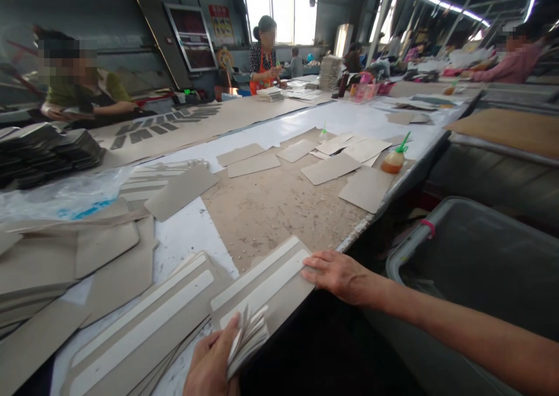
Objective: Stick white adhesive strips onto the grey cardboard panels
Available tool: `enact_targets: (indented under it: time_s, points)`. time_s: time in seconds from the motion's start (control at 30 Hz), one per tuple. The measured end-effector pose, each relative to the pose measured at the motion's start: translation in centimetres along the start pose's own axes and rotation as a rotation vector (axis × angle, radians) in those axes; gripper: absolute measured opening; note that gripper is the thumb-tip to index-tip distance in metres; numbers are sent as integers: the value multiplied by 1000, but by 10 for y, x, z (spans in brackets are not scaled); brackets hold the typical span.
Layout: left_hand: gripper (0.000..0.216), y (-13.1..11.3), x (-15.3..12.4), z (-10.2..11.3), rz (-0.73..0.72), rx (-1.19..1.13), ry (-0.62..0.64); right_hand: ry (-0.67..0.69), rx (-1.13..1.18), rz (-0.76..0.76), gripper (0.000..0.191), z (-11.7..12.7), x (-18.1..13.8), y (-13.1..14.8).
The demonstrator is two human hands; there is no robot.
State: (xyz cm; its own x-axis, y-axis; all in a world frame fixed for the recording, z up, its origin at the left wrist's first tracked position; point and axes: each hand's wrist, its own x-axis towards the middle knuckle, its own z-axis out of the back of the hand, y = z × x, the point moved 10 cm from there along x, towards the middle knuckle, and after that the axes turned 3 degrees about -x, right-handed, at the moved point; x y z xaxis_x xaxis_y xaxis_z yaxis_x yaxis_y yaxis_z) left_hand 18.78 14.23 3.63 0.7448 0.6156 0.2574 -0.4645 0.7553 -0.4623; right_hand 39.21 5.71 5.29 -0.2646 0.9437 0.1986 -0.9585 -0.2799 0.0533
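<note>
My left hand (212,361) is at the bottom edge, closed around a thick stack of white strips (247,338), thumb on top. My right hand (335,273) reaches in from the right and lies flat, fingers stretched, on the right end of a grey cardboard sheet (279,294) that carries two white strips (262,285) side by side. That sheet lies at the table's near edge. To its left lies another grey sheet with white strips (144,326) on it.
Grey cardboard pieces (332,168) are spread over the table, with a glue bottle (395,158) at the right edge. Piles of cardboard (35,268) and plastic wrap (65,195) lie left. A grey bin (476,256) stands right. Other people work at the far tables.
</note>
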Motion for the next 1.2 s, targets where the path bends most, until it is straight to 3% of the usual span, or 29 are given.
enact_targets:
  time_s: [0.13,0.2,0.27,0.37,0.43,0.5,0.6,0.8,0.9,1.0,1.1,1.2]
  points:
    - [31,17,4,16,344,-197,-63,0,26,42,27,8,1,1]
    - [31,10,10,24,493,-291,-72,-3,2,74,25,21,8,6]
    - [28,-12,25,29,540,-434,-28,-27,-50,122,25,41,19,16]
    - [42,-48,56,45,507,-575,-7,-113,-124,228,26,83,40,36]
    - [55,-68,77,55,408,-641,34,-191,-161,304,26,112,55,50]
    - [46,-78,91,61,317,-653,100,-260,-200,369,24,137,67,62]
    - [17,-70,101,73,274,-610,126,-329,-242,449,18,165,83,76]
    - [19,-58,109,103,229,-552,31,-381,-286,531,16,196,108,97]
    - [24,-62,105,111,281,-660,-76,-385,-295,535,14,206,117,100]
    - [49,-48,83,99,581,-982,-164,-496,-211,439,16,220,112,90]
    - [53,-38,56,82,789,-1190,-158,-668,78,150,26,226,93,54]
    - [46,-24,33,68,890,-1247,-136,-652,547,-252,42,183,74,2]
